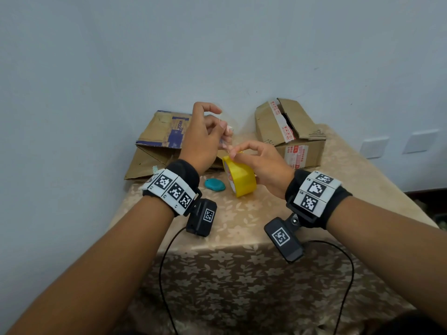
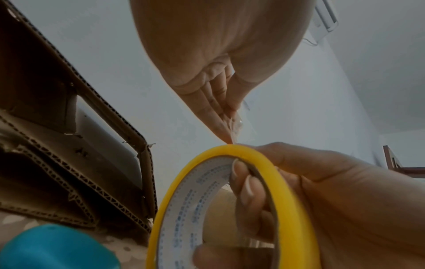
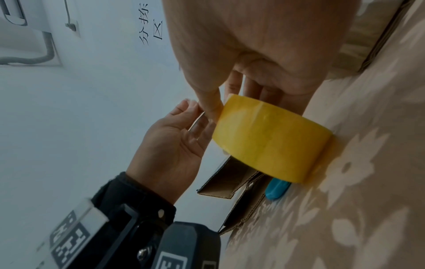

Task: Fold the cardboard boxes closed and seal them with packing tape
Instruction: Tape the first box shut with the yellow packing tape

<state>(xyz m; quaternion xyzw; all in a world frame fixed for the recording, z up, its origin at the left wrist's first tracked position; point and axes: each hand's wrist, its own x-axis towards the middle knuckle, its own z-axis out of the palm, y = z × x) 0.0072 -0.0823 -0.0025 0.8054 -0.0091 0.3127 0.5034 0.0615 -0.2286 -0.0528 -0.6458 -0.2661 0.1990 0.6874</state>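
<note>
My right hand (image 1: 242, 152) grips a yellow roll of packing tape (image 1: 242, 180) that stands on edge on the table. Its fingers curl through the core and its thumb (image 3: 211, 107) presses the roll's outer face (image 3: 271, 138). My left hand (image 1: 223, 131) is raised just above the roll and pinches the free end of the clear tape (image 2: 233, 125), pulled a short way off the roll. A flattened cardboard box with blue print (image 1: 164, 141) lies behind my left hand. A second cardboard box (image 1: 290, 131) with old printed tape stands at the back right, its top flaps partly up.
A small teal object (image 1: 214, 184) lies on the cloth just left of the roll, in front of the flattened box. The table (image 1: 242, 238) has a beige floral cloth and stands against a pale wall. Camera cables hang from both wrists over the near edge.
</note>
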